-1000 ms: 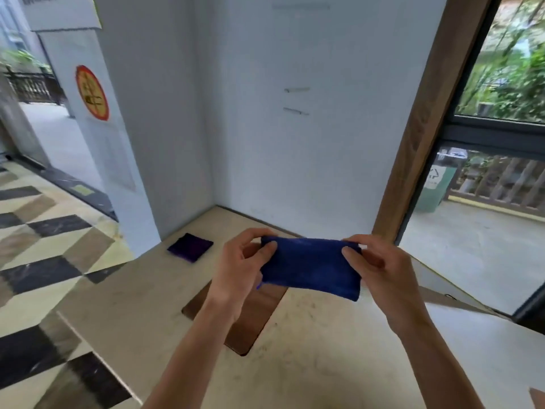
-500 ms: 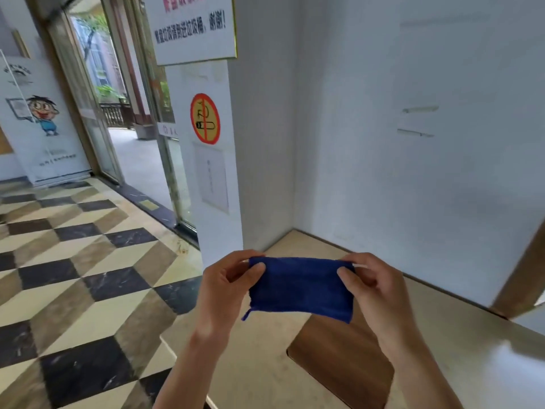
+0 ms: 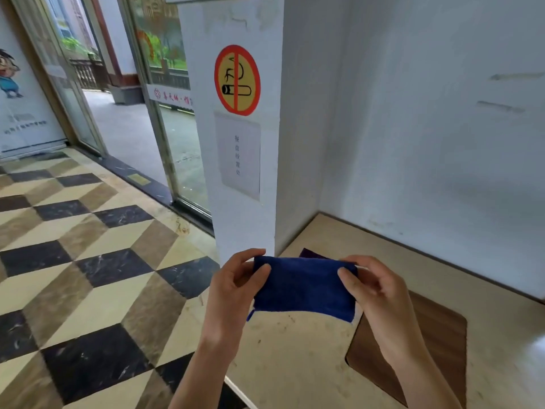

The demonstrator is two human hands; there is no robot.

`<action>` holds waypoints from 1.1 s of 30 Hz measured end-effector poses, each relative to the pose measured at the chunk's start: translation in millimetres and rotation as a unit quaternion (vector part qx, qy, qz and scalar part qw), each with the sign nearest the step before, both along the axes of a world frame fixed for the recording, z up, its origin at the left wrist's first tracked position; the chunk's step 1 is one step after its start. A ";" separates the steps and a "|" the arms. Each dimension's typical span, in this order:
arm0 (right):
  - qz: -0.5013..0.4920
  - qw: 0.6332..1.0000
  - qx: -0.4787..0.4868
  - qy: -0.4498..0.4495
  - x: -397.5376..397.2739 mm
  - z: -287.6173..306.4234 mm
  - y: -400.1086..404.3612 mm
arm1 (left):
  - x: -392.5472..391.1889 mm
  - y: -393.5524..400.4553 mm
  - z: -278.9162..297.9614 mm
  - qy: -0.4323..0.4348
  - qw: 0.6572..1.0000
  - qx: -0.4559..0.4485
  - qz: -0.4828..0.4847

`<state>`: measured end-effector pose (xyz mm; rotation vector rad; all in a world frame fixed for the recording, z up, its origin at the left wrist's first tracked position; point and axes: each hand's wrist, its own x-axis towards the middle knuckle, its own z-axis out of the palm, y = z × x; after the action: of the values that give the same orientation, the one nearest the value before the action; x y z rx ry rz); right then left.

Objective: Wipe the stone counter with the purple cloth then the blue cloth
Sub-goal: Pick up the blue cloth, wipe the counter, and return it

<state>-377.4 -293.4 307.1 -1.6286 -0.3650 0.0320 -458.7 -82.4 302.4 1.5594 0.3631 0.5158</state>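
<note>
While both hands pinch the blue cloth (image 3: 303, 286) at its short ends — left hand (image 3: 233, 293) and right hand (image 3: 380, 296), thumbs on the near face, fingers curled behind — it hangs above the table (image 3: 295, 358), not touching. Soft, light, limp; I'd bunch it flat under one palm to wipe. Purple cloth (image 3: 312, 254) lies on the table behind it, mostly hidden — only a corner shows. No containers in view; brown inset panel (image 3: 436, 346) sits bare.
</note>
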 end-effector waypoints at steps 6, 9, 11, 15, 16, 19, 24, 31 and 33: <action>-0.038 0.997 0.031 0.060 38.5 -39.6 43.7 | 60.9 41.9 -35.7 0.036 0.997 -0.041 -0.051; -0.083 0.992 0.025 0.095 57.4 -62.4 65.8 | 91.9 65.4 -54.9 0.062 0.993 -0.050 -0.087; -0.110 0.986 0.028 0.118 65.3 -73.9 79.2 | 109.2 80.2 -65.6 0.076 0.989 -0.053 -0.117; -0.160 0.977 0.016 0.143 77.7 -93.9 97.8 | 141.6 97.5 -91.3 0.100 0.978 -0.065 -0.169; -0.172 0.975 0.013 0.143 80.0 -100.2 99.3 | 149.1 98.5 -98.9 0.111 0.975 -0.071 -0.182; -0.192 0.971 0.005 0.143 87.8 -122.2 98.1 | 168.0 97.7 -124.2 0.140 0.961 -0.106 -0.213; -0.214 0.957 -0.018 0.195 103.8 -177.6 94.7 | 205.6 91.4 -175.1 0.217 0.932 -0.140 -0.256; -0.210 0.932 -0.043 0.291 131.7 -251.0 91.6 | 249.6 83.2 -244.0 0.317 0.887 -0.169 -0.290; -0.199 0.928 -0.036 0.312 141.6 -266.5 91.2 | 261.2 83.8 -261.5 0.339 0.878 -0.165 -0.296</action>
<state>-235.7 -202.2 40.6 -1.6426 0.4618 0.2530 -197.4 1.4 40.9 1.3776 0.4452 -0.5708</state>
